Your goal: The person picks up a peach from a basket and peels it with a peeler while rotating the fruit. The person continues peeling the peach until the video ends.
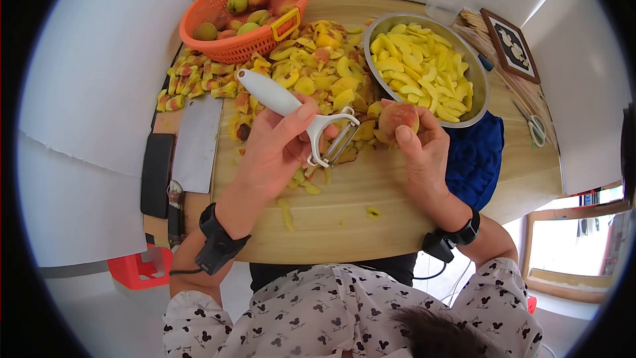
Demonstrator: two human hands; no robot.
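Observation:
My left hand is closed round a white Y-shaped peeler, whose handle points up to the far left and whose blade faces right. My right hand grips a reddish, whole-looking peach between thumb and fingers. A small gap separates the peeler's head from the peach. Behind both hands lies a wide heap of yellow peach peelings and pieces. To the right of the heap, a metal bowl holds many yellow peach slices.
An orange basket with several peaches stands at the back left. Peach cores lie beneath it, near a broad metal blade and a black flat object. At right are a blue cloth, scissors, sticks and a framed picture.

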